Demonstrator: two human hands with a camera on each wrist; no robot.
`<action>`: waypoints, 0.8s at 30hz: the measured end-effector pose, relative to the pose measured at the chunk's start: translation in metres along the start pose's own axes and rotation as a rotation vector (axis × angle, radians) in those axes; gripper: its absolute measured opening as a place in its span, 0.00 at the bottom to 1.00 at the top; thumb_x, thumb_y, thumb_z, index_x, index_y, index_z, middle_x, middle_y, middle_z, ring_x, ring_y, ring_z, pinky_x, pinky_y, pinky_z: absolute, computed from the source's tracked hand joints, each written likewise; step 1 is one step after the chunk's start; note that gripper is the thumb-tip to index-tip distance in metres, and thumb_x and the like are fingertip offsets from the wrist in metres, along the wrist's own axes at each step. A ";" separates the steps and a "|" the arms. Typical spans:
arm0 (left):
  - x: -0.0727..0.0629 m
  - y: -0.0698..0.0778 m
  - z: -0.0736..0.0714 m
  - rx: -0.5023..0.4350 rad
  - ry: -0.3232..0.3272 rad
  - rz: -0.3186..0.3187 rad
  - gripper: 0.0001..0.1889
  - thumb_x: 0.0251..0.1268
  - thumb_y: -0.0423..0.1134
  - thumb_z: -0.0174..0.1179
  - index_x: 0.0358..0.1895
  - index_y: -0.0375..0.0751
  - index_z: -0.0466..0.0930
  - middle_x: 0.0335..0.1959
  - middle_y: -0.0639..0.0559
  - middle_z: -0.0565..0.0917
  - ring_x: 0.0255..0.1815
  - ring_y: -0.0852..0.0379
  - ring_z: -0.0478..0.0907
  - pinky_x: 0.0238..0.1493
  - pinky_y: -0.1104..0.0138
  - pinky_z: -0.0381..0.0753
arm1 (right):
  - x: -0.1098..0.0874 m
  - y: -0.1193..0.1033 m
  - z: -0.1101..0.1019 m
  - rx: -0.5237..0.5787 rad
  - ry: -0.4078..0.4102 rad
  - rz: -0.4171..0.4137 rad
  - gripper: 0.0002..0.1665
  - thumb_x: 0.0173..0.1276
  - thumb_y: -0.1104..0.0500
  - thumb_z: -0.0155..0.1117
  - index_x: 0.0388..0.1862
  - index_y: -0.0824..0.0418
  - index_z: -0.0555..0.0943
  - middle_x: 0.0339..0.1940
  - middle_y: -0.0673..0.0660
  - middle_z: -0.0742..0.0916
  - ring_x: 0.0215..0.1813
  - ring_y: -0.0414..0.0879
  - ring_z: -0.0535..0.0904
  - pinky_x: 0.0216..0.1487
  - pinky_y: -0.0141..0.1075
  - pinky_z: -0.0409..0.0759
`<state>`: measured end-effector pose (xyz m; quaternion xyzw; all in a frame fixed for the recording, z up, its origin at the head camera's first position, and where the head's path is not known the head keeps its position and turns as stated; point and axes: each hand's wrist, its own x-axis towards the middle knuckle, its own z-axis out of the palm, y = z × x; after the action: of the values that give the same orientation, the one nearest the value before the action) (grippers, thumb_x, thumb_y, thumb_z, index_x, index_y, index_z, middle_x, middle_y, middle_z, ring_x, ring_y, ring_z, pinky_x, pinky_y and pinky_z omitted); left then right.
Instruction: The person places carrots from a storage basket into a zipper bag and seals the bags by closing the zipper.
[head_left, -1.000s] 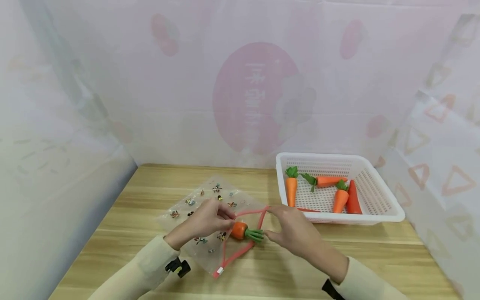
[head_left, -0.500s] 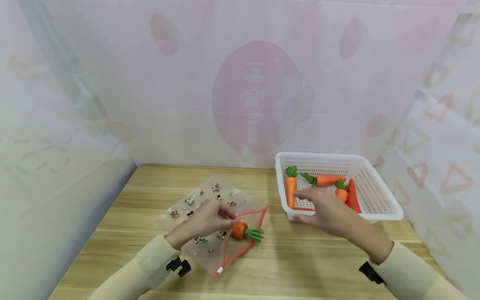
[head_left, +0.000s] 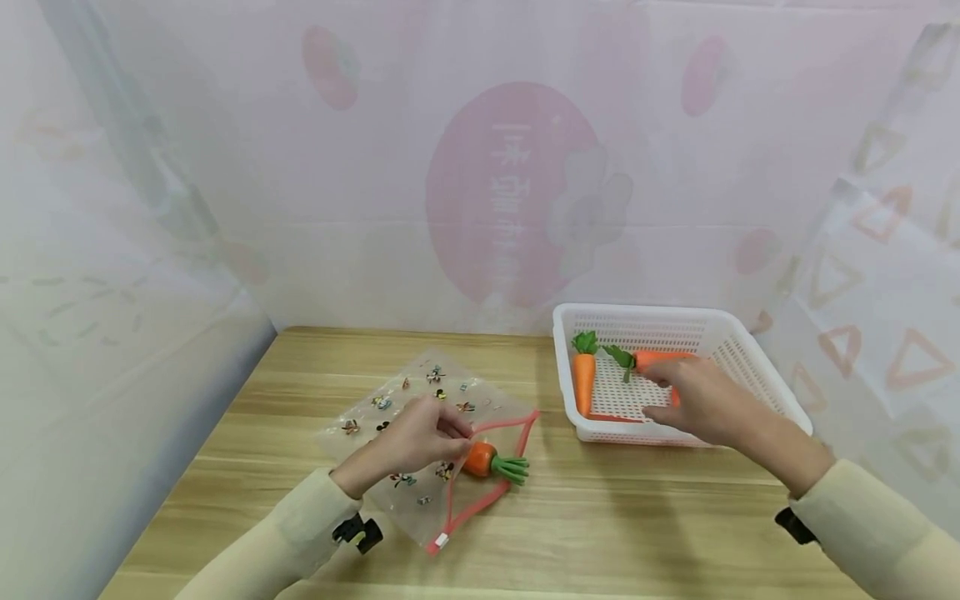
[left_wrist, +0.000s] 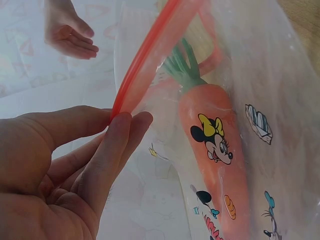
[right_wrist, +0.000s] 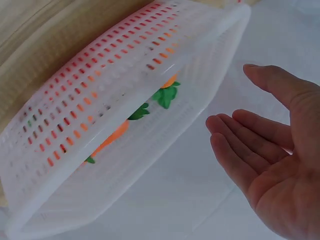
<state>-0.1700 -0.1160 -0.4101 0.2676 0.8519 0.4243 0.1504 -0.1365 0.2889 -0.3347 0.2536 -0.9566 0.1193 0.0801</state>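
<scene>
My left hand (head_left: 415, 437) pinches the red zip edge of a clear zipper bag (left_wrist: 255, 165) printed with cartoon figures. Inside the bag lies an orange carrot (left_wrist: 212, 130); its green stalks (head_left: 512, 469) poke out at the opening. Over the front right of a white plastic basket (head_left: 757, 367) hovers my right hand (head_left: 708, 400), thumb and fingers spread apart with nothing between them. An upright-lying carrot (head_left: 583, 379) rests along the basket's left side, and another carrot (head_left: 652, 360) lies crosswise at the back. My right hand covers part of the carrots below it.
The bag's white slider (head_left: 441, 542) sits at its near corner. The wooden table (head_left: 247, 467) carries both bag and basket. Printed cloth (head_left: 360, 208) rises behind and on both sides, with the basket standing near the back cloth.
My right hand has left the bag's edge and travelled right, over the basket. My left hand keeps its pinch on the bag, and the carrot in it stays put.
</scene>
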 end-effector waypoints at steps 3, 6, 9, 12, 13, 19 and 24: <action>0.000 0.000 0.000 -0.002 -0.001 0.003 0.06 0.68 0.31 0.70 0.44 0.31 0.91 0.35 0.50 0.92 0.34 0.62 0.87 0.34 0.72 0.86 | 0.000 0.014 0.000 -0.022 -0.044 -0.002 0.20 0.57 0.61 0.83 0.46 0.68 0.87 0.39 0.57 0.92 0.38 0.49 0.87 0.40 0.47 0.87; 0.000 0.000 -0.001 0.001 0.004 0.003 0.06 0.68 0.32 0.70 0.43 0.32 0.91 0.34 0.50 0.92 0.33 0.62 0.87 0.34 0.73 0.86 | 0.000 0.028 0.000 -0.035 -0.077 -0.007 0.16 0.56 0.61 0.83 0.40 0.65 0.85 0.35 0.54 0.91 0.34 0.45 0.85 0.38 0.45 0.86; -0.001 -0.001 -0.001 0.009 0.005 0.007 0.06 0.68 0.32 0.70 0.43 0.32 0.91 0.34 0.50 0.92 0.34 0.62 0.87 0.34 0.72 0.86 | 0.000 0.038 0.001 -0.018 -0.120 0.034 0.12 0.59 0.61 0.82 0.31 0.59 0.83 0.30 0.49 0.88 0.29 0.39 0.78 0.35 0.40 0.83; -0.001 -0.001 -0.001 0.001 0.001 0.007 0.07 0.68 0.32 0.70 0.44 0.31 0.91 0.35 0.49 0.92 0.34 0.62 0.87 0.35 0.72 0.87 | -0.001 0.047 0.003 0.020 -0.154 0.114 0.18 0.61 0.60 0.80 0.21 0.53 0.77 0.20 0.44 0.78 0.23 0.36 0.66 0.28 0.33 0.71; -0.001 -0.001 -0.001 -0.007 0.000 0.003 0.07 0.68 0.32 0.70 0.44 0.31 0.91 0.35 0.49 0.92 0.34 0.62 0.87 0.35 0.72 0.87 | -0.002 0.050 0.004 0.036 -0.158 0.143 0.22 0.61 0.59 0.80 0.19 0.52 0.74 0.18 0.43 0.74 0.22 0.36 0.62 0.27 0.31 0.67; -0.001 -0.001 -0.002 -0.034 0.006 0.000 0.08 0.68 0.31 0.70 0.45 0.30 0.90 0.36 0.48 0.92 0.35 0.61 0.88 0.36 0.71 0.88 | -0.005 0.070 0.015 0.112 -0.161 0.315 0.34 0.62 0.56 0.80 0.11 0.51 0.62 0.14 0.42 0.59 0.20 0.37 0.52 0.24 0.29 0.52; 0.000 -0.002 -0.002 -0.032 0.006 0.008 0.08 0.67 0.31 0.70 0.45 0.30 0.90 0.36 0.48 0.92 0.35 0.62 0.88 0.36 0.72 0.87 | -0.007 0.085 0.028 0.244 -0.258 0.539 0.33 0.66 0.47 0.77 0.07 0.52 0.70 0.08 0.42 0.68 0.17 0.36 0.59 0.21 0.30 0.59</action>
<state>-0.1710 -0.1180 -0.4104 0.2671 0.8444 0.4394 0.1504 -0.1757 0.3561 -0.3787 0.0117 -0.9703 0.2166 -0.1073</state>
